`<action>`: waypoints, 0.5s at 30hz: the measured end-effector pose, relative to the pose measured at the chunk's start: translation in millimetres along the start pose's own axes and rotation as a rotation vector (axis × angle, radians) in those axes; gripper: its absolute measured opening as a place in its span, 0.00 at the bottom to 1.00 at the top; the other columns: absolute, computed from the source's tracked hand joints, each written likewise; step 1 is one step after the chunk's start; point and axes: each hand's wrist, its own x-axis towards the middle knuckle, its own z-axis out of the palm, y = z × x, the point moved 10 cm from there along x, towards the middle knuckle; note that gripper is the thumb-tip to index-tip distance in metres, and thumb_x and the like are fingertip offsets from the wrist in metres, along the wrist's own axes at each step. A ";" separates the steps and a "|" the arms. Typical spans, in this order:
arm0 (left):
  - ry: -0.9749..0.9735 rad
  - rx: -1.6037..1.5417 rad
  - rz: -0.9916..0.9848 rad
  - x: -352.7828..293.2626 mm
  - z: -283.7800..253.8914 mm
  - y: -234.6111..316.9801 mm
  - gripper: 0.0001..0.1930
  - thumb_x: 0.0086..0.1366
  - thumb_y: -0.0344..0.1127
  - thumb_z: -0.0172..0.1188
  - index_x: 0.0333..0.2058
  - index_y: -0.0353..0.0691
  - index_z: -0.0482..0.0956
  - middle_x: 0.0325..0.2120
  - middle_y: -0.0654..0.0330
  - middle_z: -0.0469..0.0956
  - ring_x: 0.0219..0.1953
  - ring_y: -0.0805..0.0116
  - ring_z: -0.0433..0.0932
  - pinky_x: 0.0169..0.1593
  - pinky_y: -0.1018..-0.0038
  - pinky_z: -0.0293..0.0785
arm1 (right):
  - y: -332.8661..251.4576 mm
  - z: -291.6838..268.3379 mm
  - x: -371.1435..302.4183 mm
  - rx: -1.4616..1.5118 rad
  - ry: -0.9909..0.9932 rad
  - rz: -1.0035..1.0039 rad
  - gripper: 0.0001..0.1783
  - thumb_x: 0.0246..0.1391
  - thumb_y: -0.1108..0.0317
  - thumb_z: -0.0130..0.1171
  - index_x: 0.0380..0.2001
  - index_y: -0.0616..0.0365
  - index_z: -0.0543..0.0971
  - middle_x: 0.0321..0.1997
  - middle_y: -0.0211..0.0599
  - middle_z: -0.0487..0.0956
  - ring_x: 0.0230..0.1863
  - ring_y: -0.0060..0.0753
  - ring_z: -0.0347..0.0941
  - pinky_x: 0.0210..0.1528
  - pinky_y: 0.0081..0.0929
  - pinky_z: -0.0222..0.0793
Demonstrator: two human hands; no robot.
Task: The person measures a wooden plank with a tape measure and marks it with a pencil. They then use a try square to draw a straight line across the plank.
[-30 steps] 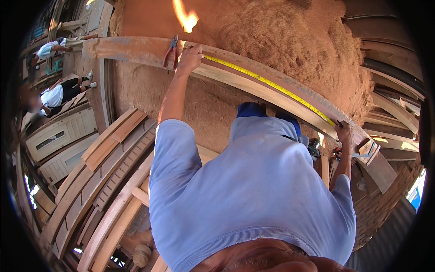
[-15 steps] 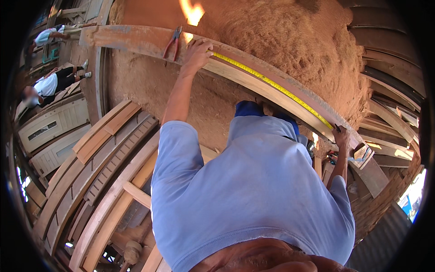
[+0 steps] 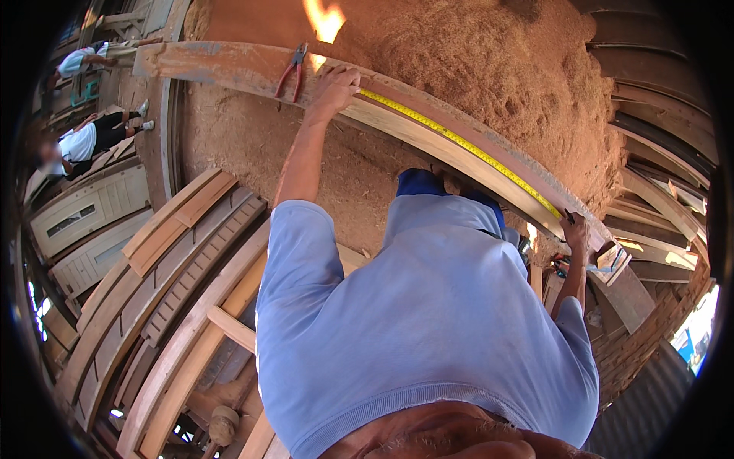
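A yellow tape measure [image 3: 459,141] is stretched along a long wooden plank [image 3: 382,124] lying across a bench beam in front of me. My left hand [image 3: 335,90] is closed at the tape's left end, pressing down on the wood. Its fingertips hide whatever part of the tape they grip. By the tape's right end, my right hand [image 3: 576,231] is closed around a dark, thin pencil-like marker [image 3: 568,215], its tip near the plank. A pair of pliers with red handles [image 3: 291,73] rests on the beam, left of my left hand.
Brown sawdust [image 3: 489,69] is heaped beyond the beam. Stacked boards [image 3: 650,145] stand to the right. Wooden frames and planks [image 3: 183,306] lean at lower left, near panelled doors [image 3: 92,203]. Two other people [image 3: 80,145] are at far left. A bright patch of light [image 3: 326,21] shows past the beam.
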 end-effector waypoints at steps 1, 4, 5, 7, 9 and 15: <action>-0.019 -0.010 -0.021 1.3 0.8 -1.2 0.10 0.59 0.32 0.69 0.34 0.44 0.74 0.41 0.59 0.78 0.53 0.54 0.74 0.58 0.57 0.69 | 0.9 -0.8 -0.1 0.020 0.033 -0.016 0.23 0.49 0.50 0.68 0.41 0.56 0.85 0.38 0.54 0.83 0.44 0.59 0.80 0.45 0.51 0.73; -0.051 -0.023 -0.015 3.3 2.9 -3.5 0.10 0.60 0.33 0.69 0.33 0.44 0.74 0.40 0.59 0.78 0.53 0.55 0.75 0.59 0.57 0.68 | -0.1 -3.0 -2.2 0.060 0.106 -0.061 0.22 0.49 0.49 0.67 0.35 0.59 0.84 0.31 0.55 0.82 0.37 0.58 0.80 0.40 0.50 0.72; -0.057 -0.025 -0.003 3.5 3.9 -3.7 0.10 0.60 0.33 0.69 0.33 0.44 0.74 0.40 0.59 0.78 0.52 0.55 0.75 0.59 0.57 0.68 | -0.5 -3.3 -2.3 0.058 0.114 -0.072 0.22 0.49 0.49 0.67 0.36 0.59 0.84 0.31 0.55 0.82 0.37 0.58 0.80 0.40 0.50 0.72; 0.007 -0.034 0.029 2.7 0.8 -1.9 0.09 0.59 0.30 0.68 0.32 0.42 0.73 0.36 0.58 0.76 0.46 0.52 0.75 0.52 0.57 0.70 | -2.0 -4.5 -2.5 0.059 0.120 -0.082 0.23 0.50 0.49 0.67 0.36 0.59 0.84 0.31 0.55 0.82 0.36 0.58 0.80 0.40 0.50 0.72; 0.041 -0.034 0.040 2.0 -2.1 0.0 0.09 0.59 0.28 0.67 0.31 0.40 0.73 0.33 0.57 0.75 0.43 0.51 0.75 0.48 0.57 0.70 | -1.4 -4.4 -2.5 0.064 0.117 -0.078 0.23 0.50 0.49 0.67 0.36 0.59 0.84 0.31 0.55 0.82 0.36 0.58 0.80 0.40 0.50 0.73; 0.033 -0.011 0.036 1.4 -6.6 4.1 0.08 0.59 0.27 0.66 0.31 0.41 0.73 0.34 0.57 0.76 0.43 0.50 0.75 0.49 0.57 0.70 | -4.2 -6.8 -6.0 0.046 0.126 -0.066 0.24 0.49 0.48 0.68 0.39 0.58 0.85 0.34 0.54 0.83 0.39 0.58 0.81 0.43 0.50 0.73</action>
